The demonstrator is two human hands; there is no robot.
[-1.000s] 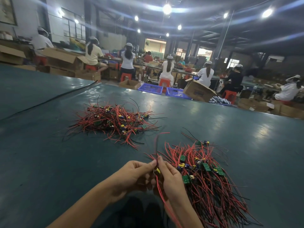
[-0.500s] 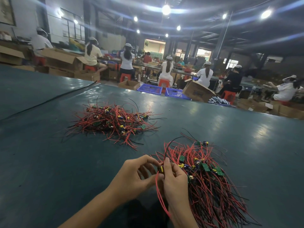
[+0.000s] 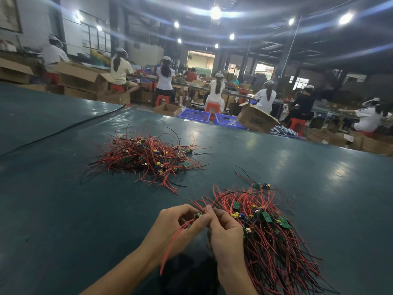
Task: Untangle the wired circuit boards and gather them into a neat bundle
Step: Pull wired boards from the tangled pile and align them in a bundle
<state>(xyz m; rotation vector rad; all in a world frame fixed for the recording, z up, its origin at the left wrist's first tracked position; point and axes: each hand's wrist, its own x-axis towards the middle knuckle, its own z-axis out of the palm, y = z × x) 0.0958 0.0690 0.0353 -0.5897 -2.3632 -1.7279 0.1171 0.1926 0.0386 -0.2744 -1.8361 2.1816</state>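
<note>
My left hand (image 3: 176, 227), right hand (image 3: 226, 236): pinching one wired board (image 3: 198, 216). Rightward: part-built bundle (image 3: 276, 248). Beyond: tangled heap (image 3: 144, 156), I judge unsorted.

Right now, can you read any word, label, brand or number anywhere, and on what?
No text can be read.
On the cardboard box: dark print on its side, too blurred.
On the held circuit board: markings too small.
On boards in the near bundle: too small.
</note>
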